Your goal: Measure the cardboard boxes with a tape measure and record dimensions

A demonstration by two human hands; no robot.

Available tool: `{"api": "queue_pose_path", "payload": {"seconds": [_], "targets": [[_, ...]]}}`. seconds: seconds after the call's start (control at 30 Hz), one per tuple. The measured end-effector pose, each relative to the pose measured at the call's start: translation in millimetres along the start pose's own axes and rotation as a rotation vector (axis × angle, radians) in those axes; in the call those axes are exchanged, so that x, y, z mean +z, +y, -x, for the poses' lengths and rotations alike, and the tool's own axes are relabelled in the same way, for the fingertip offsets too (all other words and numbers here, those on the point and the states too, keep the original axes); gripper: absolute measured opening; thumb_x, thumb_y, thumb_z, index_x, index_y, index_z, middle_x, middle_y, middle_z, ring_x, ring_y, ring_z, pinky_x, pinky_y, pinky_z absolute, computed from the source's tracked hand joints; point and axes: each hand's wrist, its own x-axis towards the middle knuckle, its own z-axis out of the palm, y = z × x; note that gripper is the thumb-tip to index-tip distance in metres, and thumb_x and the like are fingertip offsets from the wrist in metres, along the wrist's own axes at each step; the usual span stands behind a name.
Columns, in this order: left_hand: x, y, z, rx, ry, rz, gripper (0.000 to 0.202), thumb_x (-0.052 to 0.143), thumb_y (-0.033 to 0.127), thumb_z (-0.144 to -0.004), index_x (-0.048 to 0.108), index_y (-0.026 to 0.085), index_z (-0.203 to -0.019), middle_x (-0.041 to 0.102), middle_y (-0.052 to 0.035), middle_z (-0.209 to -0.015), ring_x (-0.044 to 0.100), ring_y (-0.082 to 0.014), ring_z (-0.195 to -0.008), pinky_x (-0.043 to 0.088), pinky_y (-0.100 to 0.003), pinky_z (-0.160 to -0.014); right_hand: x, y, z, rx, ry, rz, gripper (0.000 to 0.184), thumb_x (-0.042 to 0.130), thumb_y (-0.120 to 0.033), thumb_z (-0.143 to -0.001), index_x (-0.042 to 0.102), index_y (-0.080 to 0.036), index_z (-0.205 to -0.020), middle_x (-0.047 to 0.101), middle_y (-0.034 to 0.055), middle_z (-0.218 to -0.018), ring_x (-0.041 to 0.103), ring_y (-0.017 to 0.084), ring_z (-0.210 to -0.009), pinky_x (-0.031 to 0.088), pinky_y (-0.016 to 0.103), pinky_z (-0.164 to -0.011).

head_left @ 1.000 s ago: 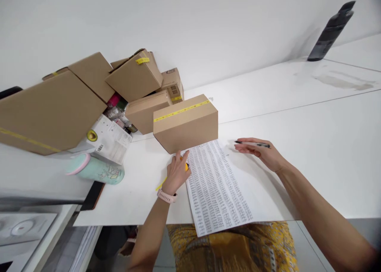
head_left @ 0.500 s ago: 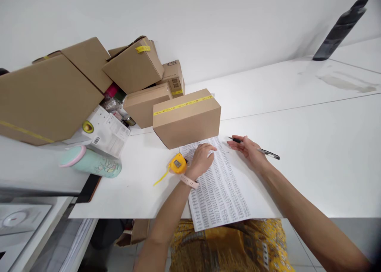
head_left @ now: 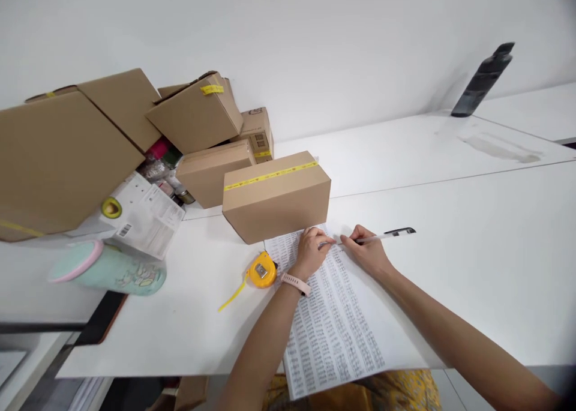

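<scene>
My right hand (head_left: 369,254) is closed around a pen (head_left: 390,235), whose dark clip end points away to the right. The pen's front end reaches toward my left hand (head_left: 311,252). That hand rests on a printed sheet (head_left: 335,327) filled with columns of small text, its fingers pinched on a small greyish piece near the pen's front end that I cannot make out. A pale pink band is on my left wrist. Just behind the sheet's far end stands a taped cardboard box (head_left: 279,201). A yellow tape measure (head_left: 262,270) lies left of my left wrist, a short strip pulled out.
More cardboard boxes (head_left: 198,114) are piled at the back left, with a white package (head_left: 148,213) in front of them. A mint-green tumbler (head_left: 130,272) lies at the left. Far right on the white table (head_left: 472,237) stands a dark bottle (head_left: 481,81).
My hands have come together over the sheet. The right fingers have closed more tightly on the pen, and the left fingers have pinched in. The view has shifted, so the table sits lower.
</scene>
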Motion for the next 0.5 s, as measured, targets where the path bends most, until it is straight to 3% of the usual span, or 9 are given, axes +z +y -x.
{"api": "queue_pose_path", "payload": {"seconds": [0.17,0.5], "targets": [[2.1,-2.0,-2.0,0.002,0.007,0.014,0.017,0.068,0.01,-0.084,0.078,0.024,-0.086,0.065,-0.0038,-0.091,0.058,-0.0201,-0.095,0.046,-0.035,-0.093,6.4,2.7,-3.2,-0.039,0.019,0.046,0.03,0.063,-0.032,-0.072,0.038,-0.024,-0.058,0.038,-0.0057,-0.054,0.034,0.012,-0.052,0.027,0.027,-0.049],[2.5,-2.9,-2.4,0.01,0.009,0.021,0.018,0.068,0.009,-0.083,0.079,0.022,-0.086,0.066,-0.0039,-0.091,0.059,-0.02,-0.094,0.048,-0.036,-0.092,5.3,10.8,-1.4,-0.056,0.027,0.119,0.03,0.06,-0.028,-0.075,0.035,-0.024,-0.059,0.035,-0.0062,-0.054,0.032,0.011,-0.053,0.025,0.027,-0.05]]}}
